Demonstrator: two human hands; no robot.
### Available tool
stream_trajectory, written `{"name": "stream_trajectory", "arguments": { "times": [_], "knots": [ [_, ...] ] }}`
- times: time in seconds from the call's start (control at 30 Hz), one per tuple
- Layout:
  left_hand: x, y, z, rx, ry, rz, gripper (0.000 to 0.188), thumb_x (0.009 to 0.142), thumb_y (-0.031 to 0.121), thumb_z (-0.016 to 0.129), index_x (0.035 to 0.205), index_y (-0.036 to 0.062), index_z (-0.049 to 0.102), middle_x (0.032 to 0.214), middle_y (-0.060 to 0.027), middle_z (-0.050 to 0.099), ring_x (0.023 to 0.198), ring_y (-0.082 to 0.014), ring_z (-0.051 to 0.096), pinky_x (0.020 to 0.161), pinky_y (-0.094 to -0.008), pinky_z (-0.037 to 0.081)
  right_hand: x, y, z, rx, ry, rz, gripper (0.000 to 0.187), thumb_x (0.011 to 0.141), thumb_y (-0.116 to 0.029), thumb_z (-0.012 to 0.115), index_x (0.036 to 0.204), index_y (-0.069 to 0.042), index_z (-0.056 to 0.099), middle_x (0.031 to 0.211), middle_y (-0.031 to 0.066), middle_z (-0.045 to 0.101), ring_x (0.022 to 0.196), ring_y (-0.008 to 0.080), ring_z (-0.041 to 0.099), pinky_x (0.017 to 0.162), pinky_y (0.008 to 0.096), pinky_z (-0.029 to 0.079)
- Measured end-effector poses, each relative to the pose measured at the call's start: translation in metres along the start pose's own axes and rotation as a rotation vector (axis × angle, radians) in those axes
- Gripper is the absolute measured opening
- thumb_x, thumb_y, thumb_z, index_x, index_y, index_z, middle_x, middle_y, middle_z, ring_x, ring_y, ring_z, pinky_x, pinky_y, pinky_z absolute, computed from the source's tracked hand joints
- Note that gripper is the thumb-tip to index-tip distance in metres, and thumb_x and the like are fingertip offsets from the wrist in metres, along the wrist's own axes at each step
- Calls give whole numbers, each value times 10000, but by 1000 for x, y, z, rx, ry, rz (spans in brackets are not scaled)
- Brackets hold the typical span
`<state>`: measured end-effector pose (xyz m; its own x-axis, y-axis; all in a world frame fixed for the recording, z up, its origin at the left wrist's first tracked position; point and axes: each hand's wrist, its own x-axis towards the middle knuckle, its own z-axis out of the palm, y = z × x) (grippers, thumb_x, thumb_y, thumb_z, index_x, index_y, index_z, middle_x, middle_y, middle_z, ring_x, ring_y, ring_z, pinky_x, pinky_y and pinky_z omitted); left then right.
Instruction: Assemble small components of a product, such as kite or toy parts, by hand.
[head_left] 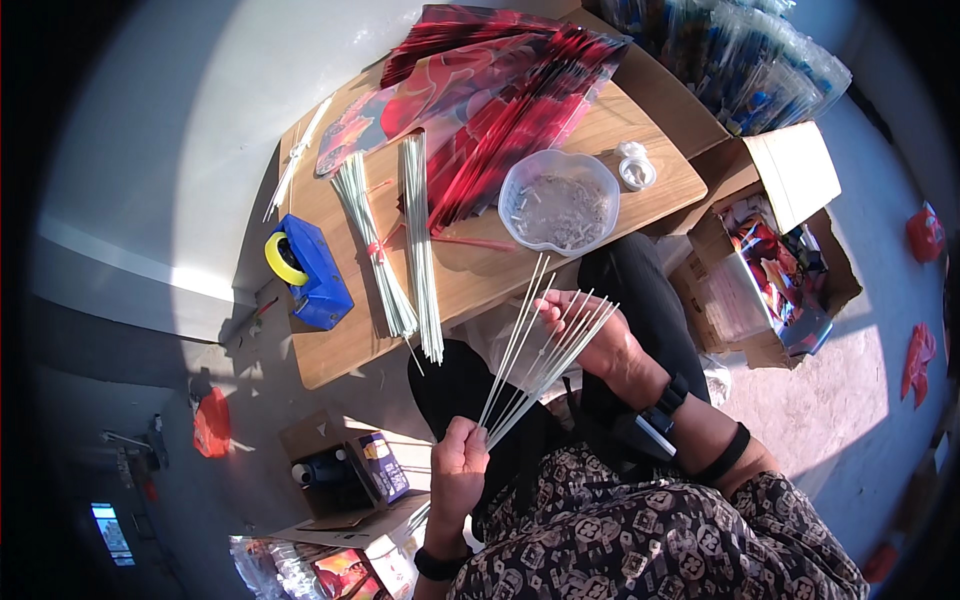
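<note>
My left hand [459, 466] is closed around the lower ends of a loose bunch of thin pale sticks [545, 372], which fan out away from me over my lap. At the upper part of the fan my right hand [592, 335] has its fingers curled in among the sticks, thumb and fingertips pinched together. A few sticks stand apart on the left of the fan. On the wooden table [470, 290] ahead lie two bundles of similar sticks: one bundle [375, 250] tied with a red band, and another bundle [420, 250] beside it.
A blue tape dispenser [318, 285] stands at the table's left edge. A clear plastic bowl [560, 205] with small scraps and a small white jar [636, 172] sit at the right. Red patterned folded sheets [530, 110] cover the far side. Cardboard boxes [795, 180] flank the table.
</note>
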<state>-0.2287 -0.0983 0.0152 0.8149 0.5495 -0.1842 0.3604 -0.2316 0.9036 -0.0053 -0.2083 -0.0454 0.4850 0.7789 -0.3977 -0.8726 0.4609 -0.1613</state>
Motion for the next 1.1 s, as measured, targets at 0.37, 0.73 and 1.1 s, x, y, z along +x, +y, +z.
{"name": "stream_trajectory", "arguments": {
  "times": [0.37,0.73,1.1],
  "knots": [
    [-1,2,1,-2,-13,-15,137,912,87,486,783,40,480,582,24,402,492,-46,381,440,-204,314,-1,0,-9,93,-262,-2,128,894,-113,493,928,4,536,823,100,590,618,121,521,565,207,449],
    [-1,0,1,9,-39,-32,132,909,75,483,782,37,477,582,21,407,491,-47,385,435,-208,309,-2,-2,0,127,-281,-71,226,884,-170,563,982,32,546,776,22,499,637,70,446,556,179,401],
    [-1,0,1,8,-48,-23,138,910,76,486,779,38,470,579,22,401,490,-48,387,436,-210,312,3,-2,-17,211,-268,-92,94,875,-98,563,851,-23,511,813,66,512,622,84,459,560,198,446]
  ]
}}
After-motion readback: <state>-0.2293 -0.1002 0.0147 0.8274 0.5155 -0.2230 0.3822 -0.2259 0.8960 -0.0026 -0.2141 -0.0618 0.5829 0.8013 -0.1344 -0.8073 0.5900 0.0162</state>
